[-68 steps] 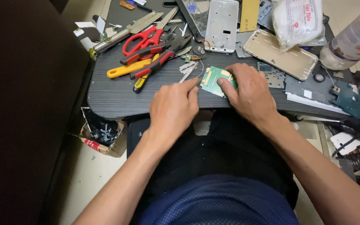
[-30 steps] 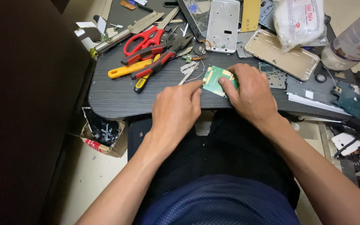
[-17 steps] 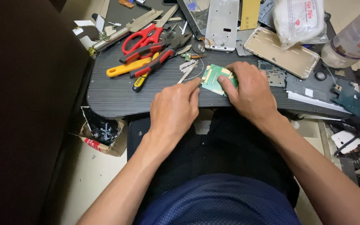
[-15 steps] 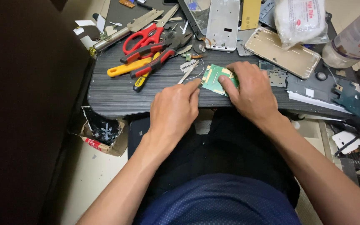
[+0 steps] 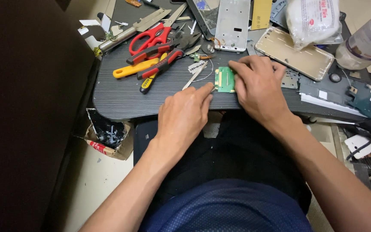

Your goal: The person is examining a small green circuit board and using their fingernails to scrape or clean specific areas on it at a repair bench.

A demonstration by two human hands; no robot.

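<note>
green circuit board (image 5: 225, 80) lay flat on desk (image 5: 121, 92) near front edge | right hand (image 5: 258, 88) pinned its right side, fingers flat | left hand (image 5: 184, 117) loosely curled, fingertip at its lower left corner | judged light, stiff, fragile: grip by edges

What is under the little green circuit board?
The small green circuit board lies on the dark ribbed tabletop. The right hand covers its right edge, hiding that part.
</note>
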